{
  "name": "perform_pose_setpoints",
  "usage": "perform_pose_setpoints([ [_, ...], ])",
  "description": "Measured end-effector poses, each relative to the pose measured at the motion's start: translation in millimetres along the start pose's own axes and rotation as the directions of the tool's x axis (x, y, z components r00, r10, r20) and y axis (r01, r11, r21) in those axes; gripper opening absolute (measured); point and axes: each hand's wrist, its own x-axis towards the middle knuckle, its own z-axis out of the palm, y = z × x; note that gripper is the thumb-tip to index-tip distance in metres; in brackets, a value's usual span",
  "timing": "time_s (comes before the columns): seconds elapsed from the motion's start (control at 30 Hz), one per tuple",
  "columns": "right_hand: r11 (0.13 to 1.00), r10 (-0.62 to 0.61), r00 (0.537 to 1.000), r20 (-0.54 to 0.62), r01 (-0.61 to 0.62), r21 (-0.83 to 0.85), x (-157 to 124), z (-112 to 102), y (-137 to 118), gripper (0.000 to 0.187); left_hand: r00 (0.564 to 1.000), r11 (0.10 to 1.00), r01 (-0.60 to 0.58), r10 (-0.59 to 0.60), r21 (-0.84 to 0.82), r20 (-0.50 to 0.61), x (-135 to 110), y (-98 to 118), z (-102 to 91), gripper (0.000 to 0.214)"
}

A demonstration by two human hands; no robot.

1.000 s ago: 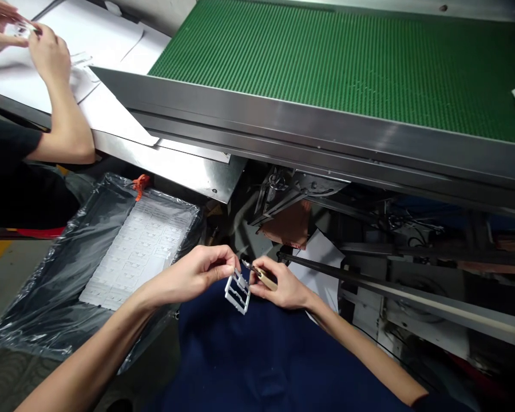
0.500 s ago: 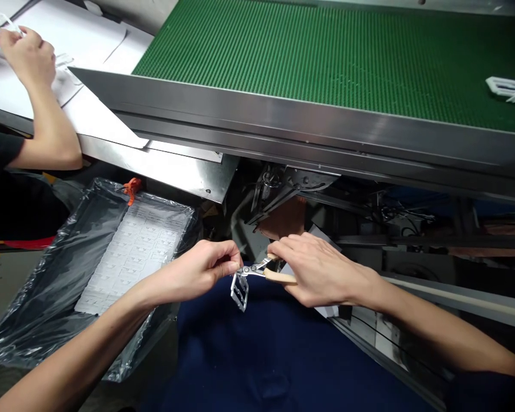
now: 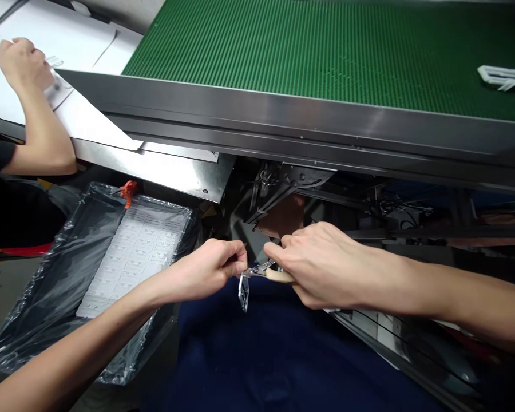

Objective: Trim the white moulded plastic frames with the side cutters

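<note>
My left hand [image 3: 217, 266] pinches a small white plastic frame part [image 3: 244, 294] between thumb and fingers; the part hangs below the fingertips, seen nearly edge-on. My right hand [image 3: 321, 266] is wrapped round the cream handles of a pair of nippers [image 3: 278, 276]. Their metal jaws reach left to the top of the part, close by my left fingertips. Whether the blades touch the plastic is too small to tell. Both hands are in front of my dark blue clothing.
A ribbed green conveyor belt [image 3: 283, 51] runs behind a metal rail, carrying a white plastic part [image 3: 504, 77] at right. A plastic-lined tray [image 3: 30, 320] holds rows of white parts [image 3: 131, 257] and has an orange clip [image 3: 129, 193]. A co-worker's arm [image 3: 47, 131] rests over a paper-covered table [image 3: 92, 123].
The white part has turned from showing its openings to nearly edge-on. My hands and the nippers have shifted slightly. The co-worker's visible hand has moved a little left.
</note>
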Motion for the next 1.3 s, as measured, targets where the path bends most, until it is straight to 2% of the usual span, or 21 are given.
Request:
perform_pose_setpoints([
  [0.17,0.993,0.04,0.997,0.07,-0.048,0.108,8,7,7,0.004,0.999,0.993,-0.005,-0.001,-0.119,-0.045,1,-10,2.2,0.018],
  [0.23,0.977,0.089,0.99,0.108,-0.108,0.185,7,13,14,0.006,0.997,0.972,0.004,-0.023,-0.233,-0.075,0,-15,5.0,0.019],
  [0.3,0.95,0.164,0.975,0.15,-0.197,0.242,2,22,22,0.008,0.996,0.914,0.015,-0.051,-0.406,-0.078,-2,-21,11.9,0.021],
  [0.4,0.891,0.331,0.929,0.165,-0.365,0.268,-7,40,33,0.009,0.995,0.747,0.0,-0.068,-0.665,-0.077,-2,-34,32.1,0.023],
  [0.47,0.855,0.397,0.906,0.15,-0.424,0.299,-12,53,37,0.011,0.989,0.587,-0.041,-0.091,-0.808,-0.116,2,-43,48.9,0.024],
  [0.57,0.862,0.367,0.925,0.093,-0.376,0.339,-16,66,35,0.019,0.978,0.308,-0.091,-0.151,-0.947,-0.143,14,-49,67.4,0.025],
  [0.63,0.895,0.319,0.947,0.026,-0.31,0.322,-15,70,31,0.021,0.978,0.202,-0.084,-0.171,-0.976,-0.12,22,-48,71.1,0.033],
  [0.7,0.919,0.28,0.959,-0.035,-0.257,0.298,-12,70,28,0.022,0.978,0.195,-0.069,-0.178,-0.978,-0.104,26,-44,69.0,0.039],
  [0.8,0.944,0.246,0.965,-0.089,-0.218,0.246,-7,67,26,0.026,0.982,0.279,-0.038,-0.17,-0.96,-0.088,27,-38,62.5,0.046],
  [0.9,0.961,0.217,0.973,-0.075,-0.199,0.194,-5,65,27,0.023,0.979,0.344,-0.014,-0.185,-0.939,-0.082,25,-34,59.0,0.051],
  [1.3,0.978,0.165,0.985,-0.056,-0.156,0.136,-5,63,31,0.02,0.973,0.421,0.039,-0.223,-0.906,-0.061,22,-36,58.3,0.056],
])
